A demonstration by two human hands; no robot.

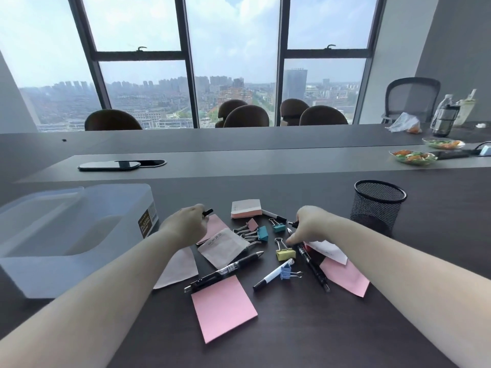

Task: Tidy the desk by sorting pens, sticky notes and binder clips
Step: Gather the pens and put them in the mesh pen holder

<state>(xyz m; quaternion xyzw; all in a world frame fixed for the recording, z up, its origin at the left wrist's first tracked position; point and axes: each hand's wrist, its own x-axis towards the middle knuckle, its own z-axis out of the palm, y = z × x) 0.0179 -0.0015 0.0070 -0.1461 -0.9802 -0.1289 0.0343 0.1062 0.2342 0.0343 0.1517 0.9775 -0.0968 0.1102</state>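
Left hand (187, 225) is closed around a black pen (207, 212), tip poking out past the fingers, above the pink sticky notes (215, 226). Right hand (308, 225) grips another black pen (293, 223) while its fingers press down by the yellow binder clip (285, 252) (mesh pen cup (377, 205) well to the right). Clips, pens and notes lie scattered on the dark desk (292, 335) between the two forearms.

Two salad bowls (414, 157) are set at two o'clock — a bottle (445, 118) and crumpled bag (403, 122) beyond; brown chairs (245, 116) are ranged at twelve.
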